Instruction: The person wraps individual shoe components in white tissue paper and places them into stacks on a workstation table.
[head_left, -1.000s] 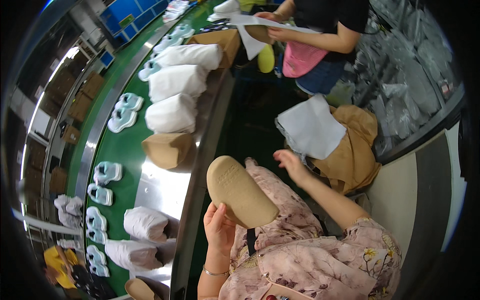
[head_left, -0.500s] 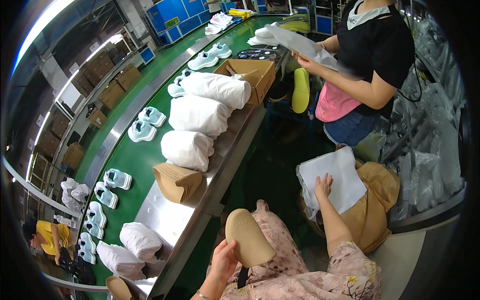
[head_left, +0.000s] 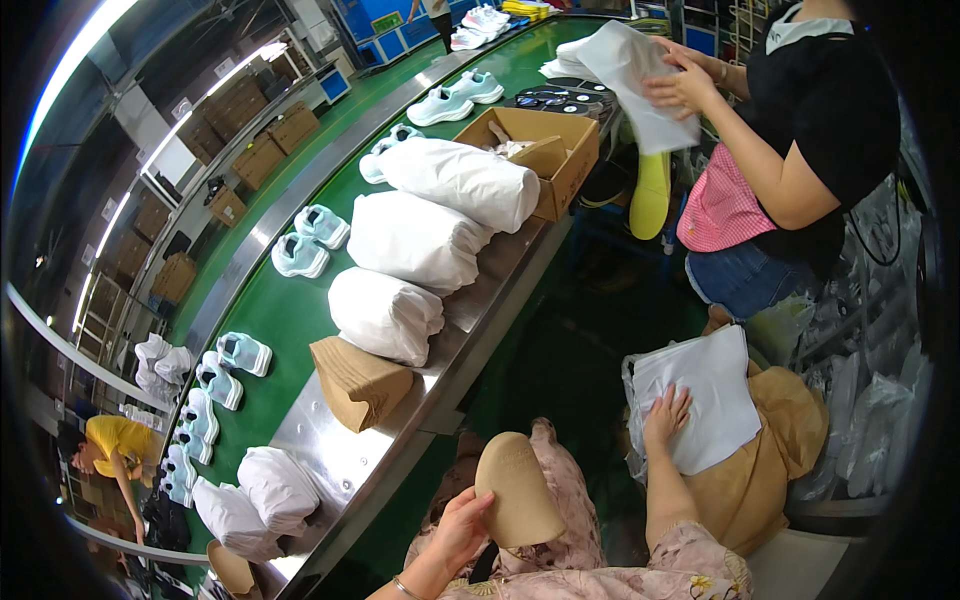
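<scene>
My left hand [head_left: 467, 522] grips the edge of a tan cardboard shoe insert [head_left: 518, 490], flat and rounded at the top, held above my lap. My right hand [head_left: 664, 416] lies with fingers spread on a stack of white paper sheets [head_left: 712, 385]. Those sheets rest on a brown paper sack [head_left: 740, 490] to my right, with clear plastic around their left edge. Ahead of my left hand, a nested pile of curved cardboard inserts [head_left: 358, 383] stands on the metal edge of the bench.
White paper-wrapped bundles [head_left: 385, 315] line the bench edge. Pale blue shoes [head_left: 300, 255] stand on the green conveyor belt [head_left: 305, 350]. An open carton [head_left: 570, 175] sits farther along. At right, a co-worker [head_left: 800, 150] handles a white sheet [head_left: 640, 80]. Someone in yellow [head_left: 115, 445] bends at far left.
The view has shifted, moving the scene in the picture. My right hand stays on the sheets, its fingers now lying flatter. The co-worker's sheet hangs more upright. My left hand keeps the insert.
</scene>
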